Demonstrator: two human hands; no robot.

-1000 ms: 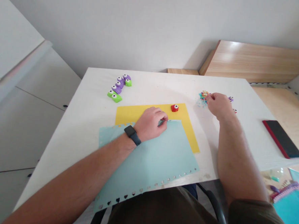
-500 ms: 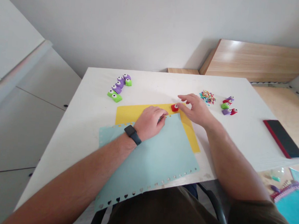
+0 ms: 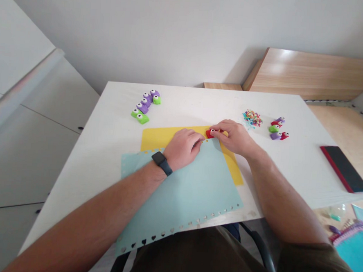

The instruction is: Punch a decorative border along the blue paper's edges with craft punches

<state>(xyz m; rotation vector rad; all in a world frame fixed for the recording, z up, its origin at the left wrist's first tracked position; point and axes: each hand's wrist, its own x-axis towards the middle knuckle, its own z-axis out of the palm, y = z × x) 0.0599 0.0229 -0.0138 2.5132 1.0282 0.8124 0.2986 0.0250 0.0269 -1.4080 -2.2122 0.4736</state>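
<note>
A light blue sheet with heart-shaped holes along its edges lies over a yellow sheet on the white table. My left hand, with a dark watch on its wrist, rests on the blue sheet near its top edge. Its fingers are curled together, and what they pinch, if anything, is too small to name. A small red piece with a white eye sits on the yellow sheet by the blue sheet's top edge. My right hand grips this red piece between thumb and fingers.
Purple and green eyed pieces stand in a row at the back left. A pile of colourful beads lies right of centre, with purple, red and green eyed pieces beyond. A dark, red-edged object is at the table's right edge.
My right hand has moved left, and its thumb and fingers have closed on the red piece. The red piece has shifted slightly left and nearer. My left hand has stayed in place.
</note>
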